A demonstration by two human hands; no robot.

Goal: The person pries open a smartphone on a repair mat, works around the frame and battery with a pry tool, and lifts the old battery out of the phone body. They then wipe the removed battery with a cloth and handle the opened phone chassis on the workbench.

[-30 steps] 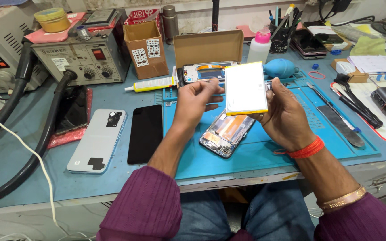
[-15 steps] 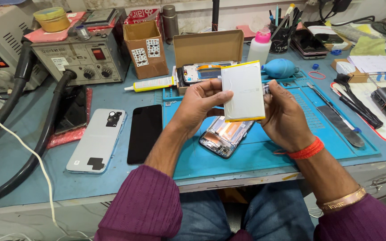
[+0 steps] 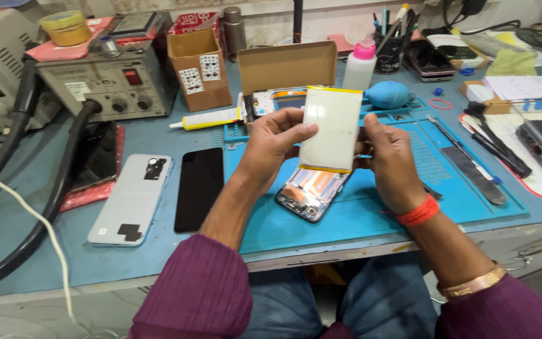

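1. Both hands, the left hand (image 3: 275,141) and the right hand (image 3: 389,160), pinch the white battery (image 3: 332,129) upright by its edges.
2. Step looks like inspection; the open phone (image 3: 312,191) lies on the worktop at the battery's 6 o'clock.
3. Seating it next would need flat, aligned lowering.

A battery (image 3: 332,129) is held upright between the hands above an opened phone (image 3: 312,191) lying on a mat (image 3: 371,213) at the desk's (image 3: 26,251) front edge. Left of the mat lie a screen panel (image 3: 200,188) and a back cover (image 3: 132,198); behind it stands an open box (image 3: 286,66).
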